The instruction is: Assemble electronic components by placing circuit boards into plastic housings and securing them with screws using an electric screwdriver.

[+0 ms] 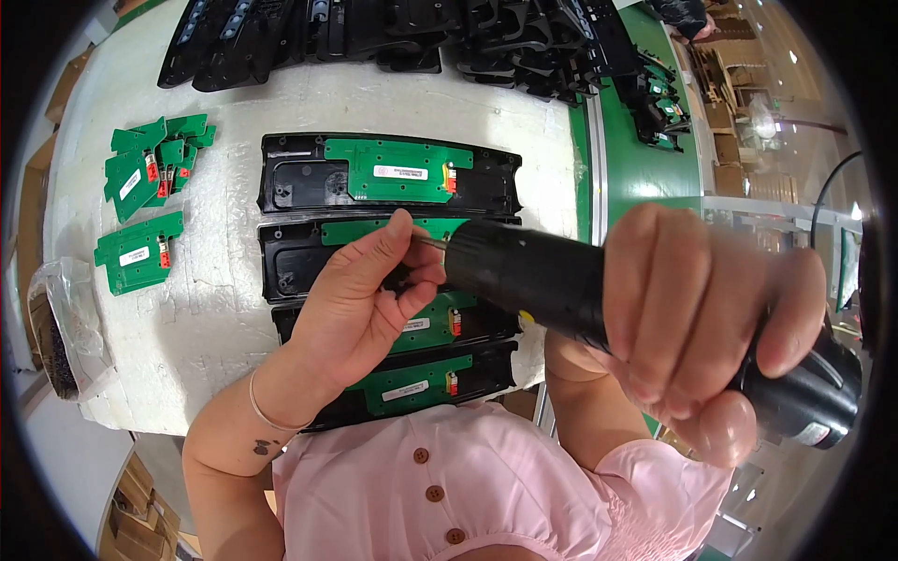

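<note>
A black electric screwdriver (pixel 533 280) is gripped in my right hand (pixel 711 318), its body tilted and its thin metal bit (pixel 428 242) facing left. At the bit's tip, my left hand (pixel 360 299) pinches with thumb and fingers; anything small between them is hidden. Both are above the second black plastic housing (pixel 290 265) in a column of several. Each housing carries a green circuit board with a white label and red-and-white connector. The farthest housing (pixel 299 182) shows its board (pixel 402 187) fully; my left hand and forearm partly cover the nearer ones.
Loose green circuit boards (pixel 136 173) lie piled at the left, with a single board (pixel 140 266) nearer me. A clear plastic bag (pixel 84 318) sits at the left table edge. Black housings (pixel 393 37) crowd the far side. More boards (pixel 666 103) are at the far right.
</note>
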### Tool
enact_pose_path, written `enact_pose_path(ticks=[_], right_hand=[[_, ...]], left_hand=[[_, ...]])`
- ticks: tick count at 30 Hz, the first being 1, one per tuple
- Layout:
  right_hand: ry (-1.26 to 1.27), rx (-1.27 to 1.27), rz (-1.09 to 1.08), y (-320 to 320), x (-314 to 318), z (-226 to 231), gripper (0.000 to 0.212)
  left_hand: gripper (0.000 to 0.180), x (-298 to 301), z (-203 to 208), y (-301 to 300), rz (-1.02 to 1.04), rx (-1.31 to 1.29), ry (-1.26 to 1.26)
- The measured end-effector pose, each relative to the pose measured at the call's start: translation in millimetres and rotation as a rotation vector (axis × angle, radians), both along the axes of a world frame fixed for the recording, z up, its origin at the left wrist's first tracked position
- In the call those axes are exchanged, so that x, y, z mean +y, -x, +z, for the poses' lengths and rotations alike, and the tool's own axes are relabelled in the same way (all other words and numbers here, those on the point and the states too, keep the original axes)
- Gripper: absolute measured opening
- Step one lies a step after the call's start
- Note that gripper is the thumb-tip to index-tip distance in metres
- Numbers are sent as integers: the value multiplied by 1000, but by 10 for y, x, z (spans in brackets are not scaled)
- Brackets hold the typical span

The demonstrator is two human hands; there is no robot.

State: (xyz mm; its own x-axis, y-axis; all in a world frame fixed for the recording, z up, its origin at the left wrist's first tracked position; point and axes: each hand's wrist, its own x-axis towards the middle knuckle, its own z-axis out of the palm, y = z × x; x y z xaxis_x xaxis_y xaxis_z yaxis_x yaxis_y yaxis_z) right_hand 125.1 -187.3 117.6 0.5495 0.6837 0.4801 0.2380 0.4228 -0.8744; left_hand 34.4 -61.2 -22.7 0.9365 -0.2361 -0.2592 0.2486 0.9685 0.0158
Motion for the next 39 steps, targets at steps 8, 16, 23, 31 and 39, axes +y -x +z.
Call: enact_pose_path(ticks=[8, 16, 23, 31, 39], right_hand=[[-76, 86, -295, -579, 286, -644, 23], [-34, 137, -336, -629, 348, -712, 20], [19, 111, -252, -638, 402, -706, 14], [-129, -73, -136, -580, 338, -646, 28], [6, -72, 152, -215, -76, 11, 40]], left_hand=[[33, -31, 207, -90, -207, 46, -270], [18, 32, 163, -30, -230, -61, -303], [16, 38, 135, -35, -141, 59, -443], [20, 104, 56, -35, -26, 94, -251], [19, 134, 17, -48, 14, 81, -167]])
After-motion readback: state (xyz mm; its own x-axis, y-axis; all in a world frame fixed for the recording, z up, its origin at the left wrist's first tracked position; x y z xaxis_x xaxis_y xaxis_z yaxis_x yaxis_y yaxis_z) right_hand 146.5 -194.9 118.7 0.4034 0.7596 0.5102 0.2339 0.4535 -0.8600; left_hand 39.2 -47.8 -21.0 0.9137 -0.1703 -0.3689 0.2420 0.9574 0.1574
